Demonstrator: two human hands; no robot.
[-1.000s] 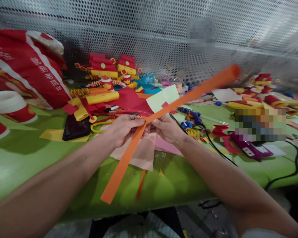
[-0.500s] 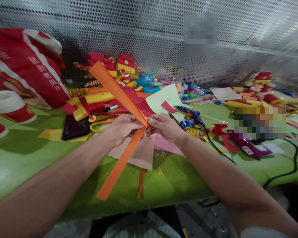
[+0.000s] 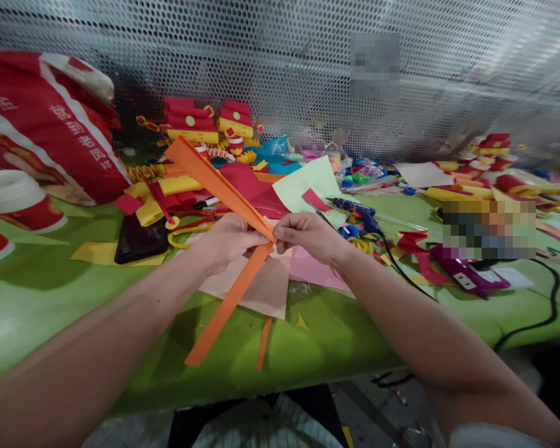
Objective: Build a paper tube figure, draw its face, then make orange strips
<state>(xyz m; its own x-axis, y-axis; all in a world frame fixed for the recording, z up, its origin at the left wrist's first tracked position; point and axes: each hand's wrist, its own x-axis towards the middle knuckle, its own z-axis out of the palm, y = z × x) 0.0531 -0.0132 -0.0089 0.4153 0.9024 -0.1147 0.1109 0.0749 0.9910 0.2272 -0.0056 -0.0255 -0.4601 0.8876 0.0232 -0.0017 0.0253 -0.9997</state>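
Observation:
Both hands meet over the middle of the table, their fingertips pinching orange paper strips (image 3: 233, 298) where these cross. My left hand (image 3: 231, 239) is closed on the strips from the left side. From the right, my right hand (image 3: 305, 235) pinches the same crossing point between thumb and fingers. One strip slants up and left, the other down and left. Beneath the hands lie a pale pink sheet (image 3: 256, 289) and a brighter pink sheet (image 3: 315, 270). A narrow orange strip (image 3: 264, 344) rests near the front edge.
On the green table (image 3: 336, 342) are a black phone (image 3: 141, 238), paper cups (image 3: 21, 199) and a red bag (image 3: 70, 130) at left. A blue glue gun (image 3: 359, 211), purple device (image 3: 469, 274) and black cable (image 3: 548, 311) lie right. Paper figures (image 3: 191, 121) stand behind.
The upper end of the orange paper has dipped and its layers look more parted. The lower strip's end has risen slightly. Both hands still pinch the crossing point.

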